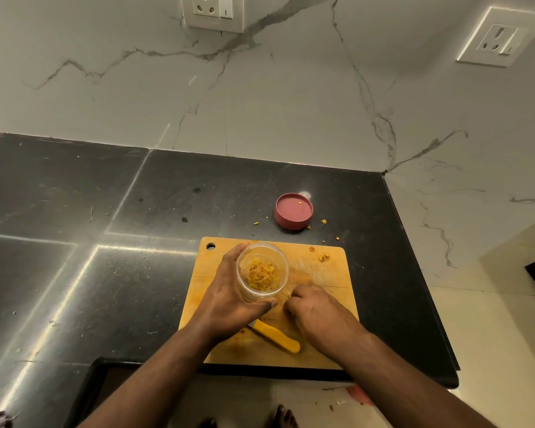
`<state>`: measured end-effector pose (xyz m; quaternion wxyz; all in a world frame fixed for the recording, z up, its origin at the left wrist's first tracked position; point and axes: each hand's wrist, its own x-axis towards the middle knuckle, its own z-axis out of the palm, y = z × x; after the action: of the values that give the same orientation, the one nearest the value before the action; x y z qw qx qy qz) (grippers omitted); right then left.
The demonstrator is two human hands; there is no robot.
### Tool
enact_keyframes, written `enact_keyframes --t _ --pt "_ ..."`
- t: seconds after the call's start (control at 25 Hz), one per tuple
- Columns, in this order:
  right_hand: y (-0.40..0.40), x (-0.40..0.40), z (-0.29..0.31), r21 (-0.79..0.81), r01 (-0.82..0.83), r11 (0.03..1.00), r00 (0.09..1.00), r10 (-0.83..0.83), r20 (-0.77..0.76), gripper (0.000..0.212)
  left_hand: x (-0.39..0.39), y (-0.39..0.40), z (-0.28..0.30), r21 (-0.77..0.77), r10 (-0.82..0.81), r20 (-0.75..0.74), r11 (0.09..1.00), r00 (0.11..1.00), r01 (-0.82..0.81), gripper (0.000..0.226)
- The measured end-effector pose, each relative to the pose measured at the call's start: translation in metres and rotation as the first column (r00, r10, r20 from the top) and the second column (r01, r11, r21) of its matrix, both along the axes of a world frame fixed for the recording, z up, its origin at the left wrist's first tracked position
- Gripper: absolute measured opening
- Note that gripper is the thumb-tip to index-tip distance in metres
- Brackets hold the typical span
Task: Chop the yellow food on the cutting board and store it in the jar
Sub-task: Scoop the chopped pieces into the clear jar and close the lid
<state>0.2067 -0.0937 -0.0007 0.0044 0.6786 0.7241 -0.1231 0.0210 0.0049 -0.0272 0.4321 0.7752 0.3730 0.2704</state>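
Note:
A wooden cutting board [328, 273] lies on the black counter. My left hand [229, 301] grips a clear jar [262, 272], open at the top, with chopped yellow food [261, 274] inside. My right hand [314, 307] rests on the board just right of the jar, its fingers curled and pinching small yellow pieces [286, 293] at the fingertips. A knife with a yellow handle [275, 335] lies on the board under my wrists, its blade mostly hidden. A few yellow bits [323, 257] lie at the board's far right corner.
The jar's pink lid [293, 210] lies upside down on the counter [105, 242] behind the board, with yellow crumbs [323, 221] scattered near it. Marble walls with sockets rise behind and to the right. The counter's front edge is close below the board.

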Motion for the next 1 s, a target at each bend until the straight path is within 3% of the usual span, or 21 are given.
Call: enact_keyframes --t 0.24,0.32,0.36,0.4,0.48,0.52,0.56,0.6,0.64,0.68,0.72,0.76,0.8,0.84,0.88,0.92,1.0 --pt "0.006 -0.005 0.001 -0.056 0.036 0.998 0.999 -0.034 0.035 0.027 0.000 0.001 -0.001 0.018 0.004 -0.009 1.000 1.000 -0.004 0.109" --pt "0.012 0.002 0.006 -0.100 0.144 0.985 0.987 -0.150 -0.061 0.027 -0.001 0.001 -0.002 0.018 0.008 -0.013 1.000 1.000 -0.008 0.109" --pt "0.015 0.010 0.011 -0.138 0.266 0.954 0.938 -0.288 -0.190 0.025 -0.001 0.002 -0.002 0.020 0.010 -0.014 1.000 1.000 -0.009 0.109" --pt "0.018 0.020 0.015 -0.211 0.399 0.892 0.816 -0.451 -0.362 0.022 -0.002 0.002 -0.002 0.020 0.012 -0.014 1.000 1.000 -0.012 0.109" --pt "0.019 0.031 0.032 -0.449 0.527 0.721 0.342 -0.664 -0.665 0.018 -0.003 0.003 -0.003 0.014 0.012 -0.020 1.000 1.000 -0.011 0.109" --pt "0.018 0.032 0.042 -0.541 0.519 0.661 0.107 -0.678 -0.727 0.018 -0.003 0.003 -0.003 0.012 0.009 -0.023 1.000 1.000 -0.009 0.109" --pt "0.017 0.033 0.053 -0.577 0.497 0.648 -0.043 -0.646 -0.762 0.017 -0.003 0.003 -0.004 0.009 0.006 -0.025 1.000 1.000 -0.006 0.109" --pt "0.018 0.031 0.064 -0.567 0.477 0.672 -0.104 -0.597 -0.795 0.018 -0.001 0.004 -0.003 0.003 0.005 -0.025 1.000 1.000 -0.004 0.110" --pt "0.020 0.027 0.075 -0.518 0.465 0.718 -0.091 -0.543 -0.835 0.018 0.000 0.004 -0.004 -0.005 0.004 -0.025 1.000 1.000 -0.004 0.110" --pt "0.022 0.020 0.086 -0.430 0.463 0.775 -0.004 -0.483 -0.876 0.019 0.002 0.003 -0.003 -0.015 0.004 -0.024 1.000 1.000 -0.005 0.110" --pt "0.025 0.012 0.094 -0.310 0.462 0.831 0.162 -0.423 -0.892 0.020 0.004 0.003 -0.002 -0.025 0.003 -0.021 1.000 1.000 -0.003 0.110" --pt "0.028 0.004 0.097 -0.173 0.448 0.877 0.387 -0.365 -0.847 0.020 0.005 0.002 -0.002 -0.037 -0.001 -0.016 0.999 1.000 0.001 0.110" --pt "0.032 -0.005 0.095 -0.054 0.400 0.915 0.610 -0.310 -0.729 0.022 0.007 0.001 -0.001 -0.053 -0.006 -0.008 0.999 1.000 0.005 0.110" --pt "0.035 -0.014 0.091 0.014 0.335 0.942 0.766 -0.264 -0.586 0.023 0.008 0.001 0.001 -0.070 -0.009 -0.001 0.998 1.000 0.009 0.109" --pt "0.037 -0.019 0.088 0.040 0.300 0.953 0.833 -0.242 -0.497 0.024 0.008 0.001 0.002 -0.080 -0.010 0.002 0.997 1.000 0.010 0.109" --pt "0.038 -0.019 0.088 0.063 0.303 0.951 0.841 -0.235 -0.487 0.024 0.008 0.001 0.002 -0.078 -0.010 0.003 0.997 1.000 0.010 0.109" --pt "0.036 -0.007 0.092 0.126 0.362 0.924 0.779 -0.226 -0.585 0.021 0.006 0.001 0.002 -0.045 -0.003 -0.004 0.999 1.000 0.003 0.109"
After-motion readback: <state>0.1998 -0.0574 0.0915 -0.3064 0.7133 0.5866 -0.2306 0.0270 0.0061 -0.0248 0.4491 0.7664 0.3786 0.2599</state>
